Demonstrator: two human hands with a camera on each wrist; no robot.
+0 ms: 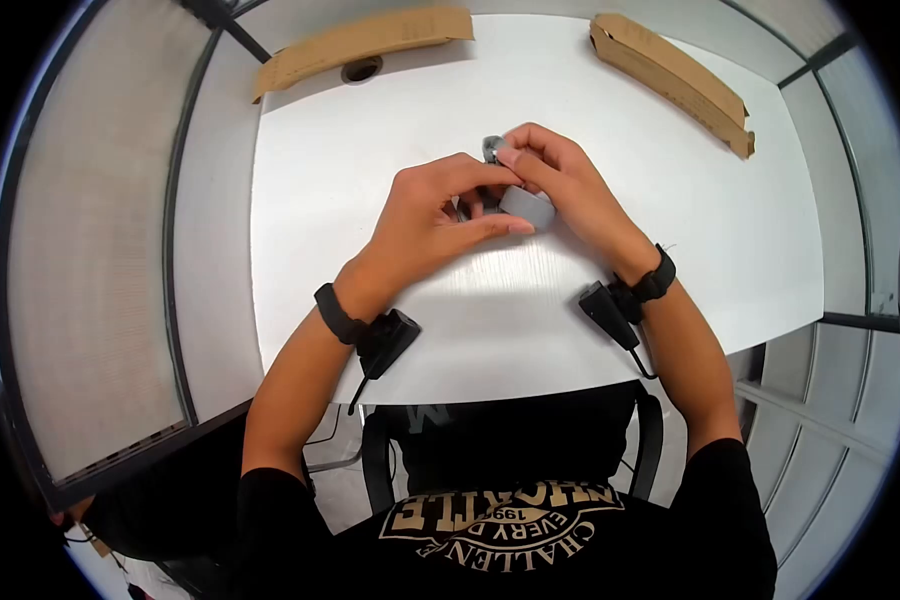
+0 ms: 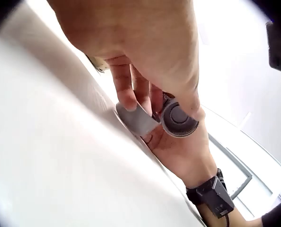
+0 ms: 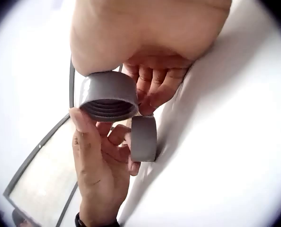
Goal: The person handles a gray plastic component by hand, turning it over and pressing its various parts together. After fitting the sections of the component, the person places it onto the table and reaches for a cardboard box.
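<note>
Both forearms are extending from the near edge of the white counter (image 1: pixel 670 250), and the hands are meeting over its middle. The right hand (image 1: pixel 570 185) is curling round a grey threaded cap (image 3: pixel 107 94). The left hand (image 1: pixel 425 215) is pinching a grey ring (image 3: pixel 144 138) just beside it, with its thumb touching the cap's rim. Fingers are hiding whether the two parts are touching. One cardboard piece (image 1: pixel 365 45) is lying far left and another cardboard strip (image 1: pixel 670 75) far right.

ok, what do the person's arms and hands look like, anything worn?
Both the left hand and right hand are bare, no gloves. Short black sleeves, black T-shirt with cream lettering. Each wrist has a black strap holding a boxy black camera module with a thin black cable.
</note>
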